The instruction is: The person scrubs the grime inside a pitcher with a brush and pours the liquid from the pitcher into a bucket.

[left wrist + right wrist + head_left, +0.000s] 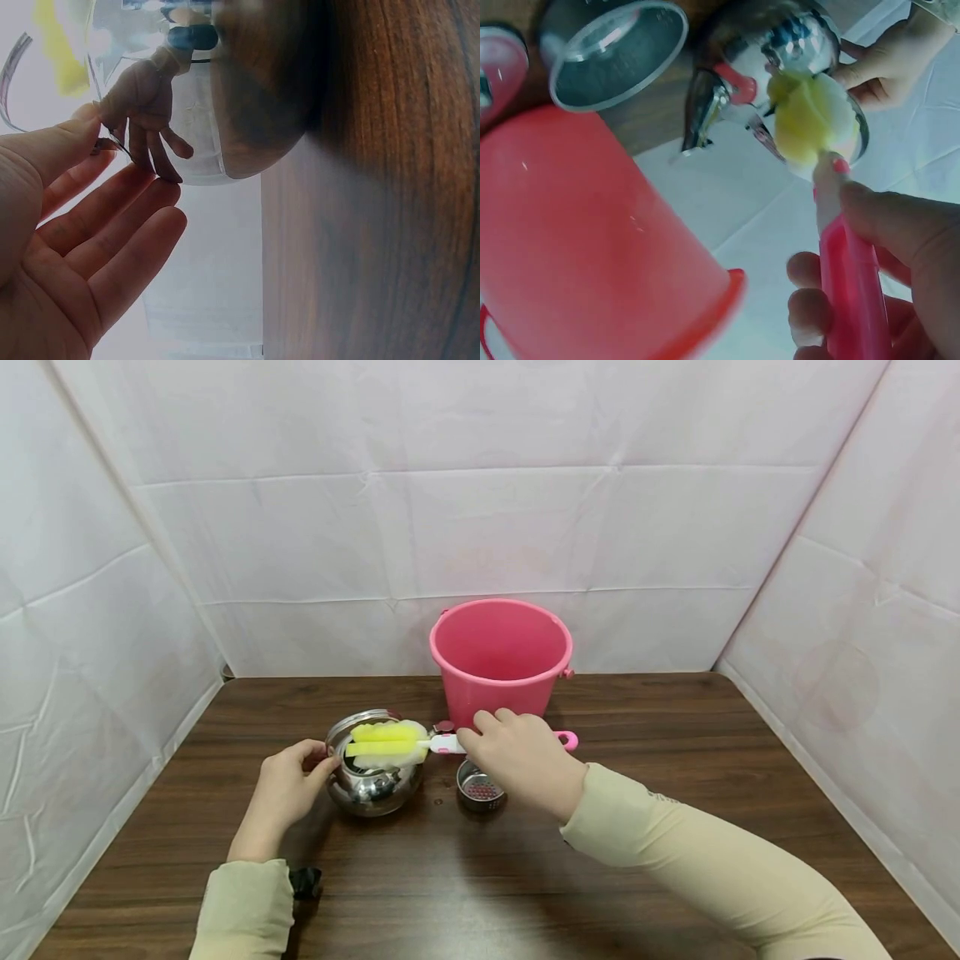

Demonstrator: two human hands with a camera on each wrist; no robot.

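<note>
We see a cleaning brush (447, 743) with a puffy yellow-and-white sponge head and a slim white-and-pink handle ending in a loop, held roughly level over the open mouth of a shiny, round-bellied metal kettle (375, 795); whether sponge meets rim, we cannot tell. The right hand (525, 760) has its fingers curled around the handle, while the left hand (285, 787) pinches the kettle's rim between thumb and forefinger. Beside the kettle stands a small metal strainer cup (482, 795), and behind it a pink bucket (498, 695). All rest on a dark wood-grain table (420, 893) enclosed by creased white sheeting (487, 535). Only the left wrist view shows that hand's other fingers loosely extended and mirrored in the polished metal; the right wrist view alone clearly reveals the kettle's spout (697, 112).
</note>
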